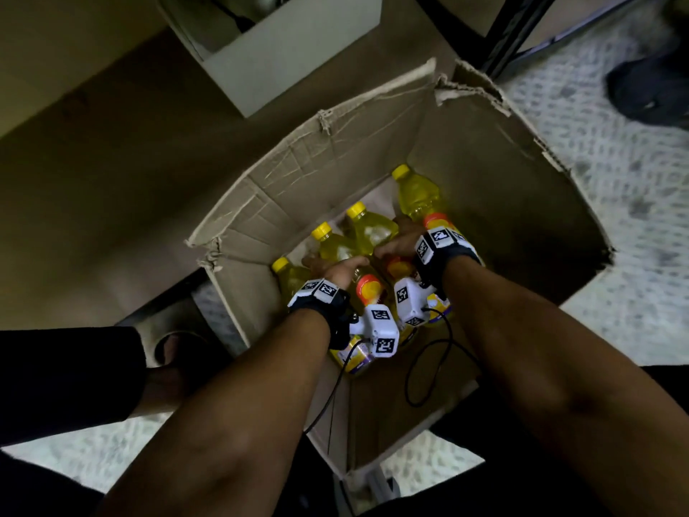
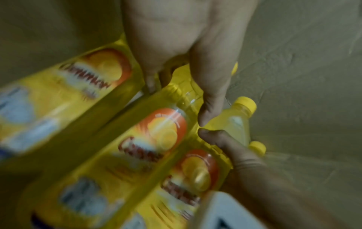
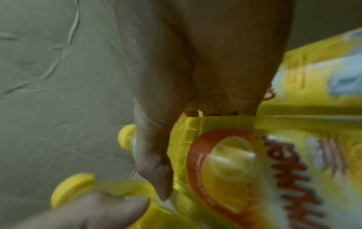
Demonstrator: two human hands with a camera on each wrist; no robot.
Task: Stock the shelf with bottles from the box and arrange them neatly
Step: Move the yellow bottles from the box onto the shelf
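An open cardboard box [image 1: 484, 188] stands on the floor with several yellow bottles lying in it, all with yellow caps and orange-and-yellow labels. Both my hands reach into it. My left hand [image 1: 341, 270] [image 2: 201, 127] curls its fingers and thumb round the shoulder of one bottle [image 1: 367, 289] [image 2: 156, 133]. Just to its right, my right hand [image 1: 397, 244] [image 3: 145, 201] grips a neighbouring bottle [image 1: 373, 231] [image 3: 235, 162] near the top of its label. Another bottle [image 1: 414, 195] lies free by the box's right wall. Both wrist views are blurred.
A white open-topped box [image 1: 283, 57] sits beyond the cardboard box. A black metal frame leg [image 1: 510, 39] rises at the upper right, with a dark shoe [image 1: 648, 91] beside it. My sandalled foot [image 1: 175, 352] is left of the box. Thin cables hang from my wrists.
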